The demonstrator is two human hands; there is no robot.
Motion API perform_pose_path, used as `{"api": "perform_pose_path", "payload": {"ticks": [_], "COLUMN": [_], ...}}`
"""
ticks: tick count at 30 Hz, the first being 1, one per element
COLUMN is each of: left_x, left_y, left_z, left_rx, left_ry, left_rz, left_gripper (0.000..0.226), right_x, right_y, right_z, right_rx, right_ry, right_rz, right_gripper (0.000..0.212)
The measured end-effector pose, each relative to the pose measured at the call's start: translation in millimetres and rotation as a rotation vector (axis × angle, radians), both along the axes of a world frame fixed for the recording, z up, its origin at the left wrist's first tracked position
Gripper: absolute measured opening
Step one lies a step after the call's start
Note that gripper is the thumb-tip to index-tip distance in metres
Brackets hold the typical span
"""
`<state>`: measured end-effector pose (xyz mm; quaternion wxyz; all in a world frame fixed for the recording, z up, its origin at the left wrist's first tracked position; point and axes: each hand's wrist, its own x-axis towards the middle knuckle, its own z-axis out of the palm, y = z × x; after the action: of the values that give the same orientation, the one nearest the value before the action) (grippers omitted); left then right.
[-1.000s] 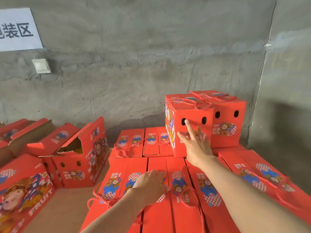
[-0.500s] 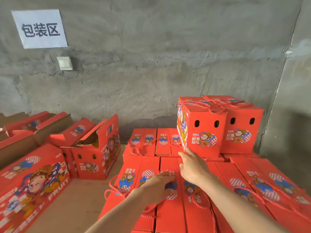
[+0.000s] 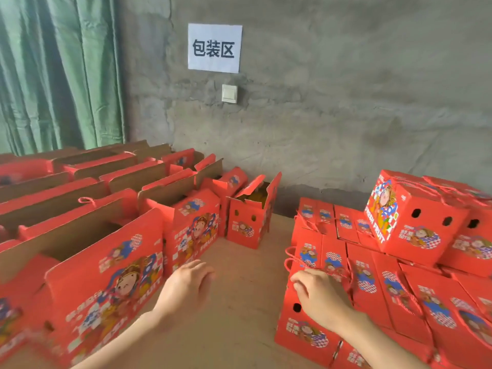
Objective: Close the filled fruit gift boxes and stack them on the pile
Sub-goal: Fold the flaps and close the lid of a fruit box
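Closed red fruit gift boxes form a pile (image 3: 372, 275) on the right, with two more closed boxes (image 3: 407, 222) stacked on top at the back. Open red boxes (image 3: 186, 209) with raised flaps stand in rows on the left. One small open box (image 3: 250, 217) stands near the wall. My right hand (image 3: 319, 296) rests with curled fingers on the near left corner of the pile, by a red rope handle (image 3: 288, 255). My left hand (image 3: 186, 286) hovers over the wooden surface (image 3: 239, 302) between the rows and the pile, fingers relaxed, holding nothing.
A grey concrete wall (image 3: 332, 115) stands behind, with a white paper sign (image 3: 214, 47) and a light switch (image 3: 229, 93). A green curtain (image 3: 58, 73) hangs at the left. A strip of bare wooden surface runs between the open boxes and the pile.
The view has swung left, bringing the open boxes and curtain into sight. My left hand has left the pile and moved left over the bare surface. My right hand slid to the pile's near left corner.
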<state>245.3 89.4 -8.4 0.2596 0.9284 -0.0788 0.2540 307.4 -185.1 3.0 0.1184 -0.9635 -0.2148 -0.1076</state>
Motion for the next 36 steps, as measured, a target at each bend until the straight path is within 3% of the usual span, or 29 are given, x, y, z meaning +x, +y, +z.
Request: {"api": "perform_pose_path", "payload": {"ticks": [5,9,11,14,17,21,28,36], "left_x": [-75.6,-135.4,-149.7,-154.0,-153.7,-150.6,-148.7,-134.4], "left_y": [112.8,179.0,211.5,250.3,273.2,282.1,286.5,275.0], "left_z": [-4.5,-15.7,-20.0,-21.1,-24.7,-35.3,-42.0,-53.2], "left_rx": [-0.251,-0.384,-0.422,-0.512,-0.558,-0.636,-0.651,-0.747], "left_ry": [-0.066,-0.120,-0.118,-0.078,-0.038,0.067,0.028,0.068], "left_rz": [0.296,0.401,0.467,0.544,0.546,0.486,0.419,0.349], "left_gripper": [0.006,0.017,0.022,0.028,0.031,0.035,0.029,0.027], "right_x": [-56.4,-115.9,-124.4,-109.5,-105.6,-109.5,-115.1,-142.1], "right_y": [179.2,315.7,364.9,404.2,417.4,415.5,364.5,251.6], "right_z": [-8.8,-13.7,-5.6,6.2,2.0,-9.5,-10.5,0.1], "right_rx": [0.234,0.150,0.194,0.233,0.165,0.334,0.305,0.159], "right_ry": [0.169,0.221,0.307,0.423,0.421,0.435,0.488,0.526], "right_rz": [0.199,0.446,0.405,0.107,-0.090,-0.194,-0.196,-0.001], "right_gripper": [0.024,0.060,0.070,0.098,0.094,0.081,0.085,0.086]}}
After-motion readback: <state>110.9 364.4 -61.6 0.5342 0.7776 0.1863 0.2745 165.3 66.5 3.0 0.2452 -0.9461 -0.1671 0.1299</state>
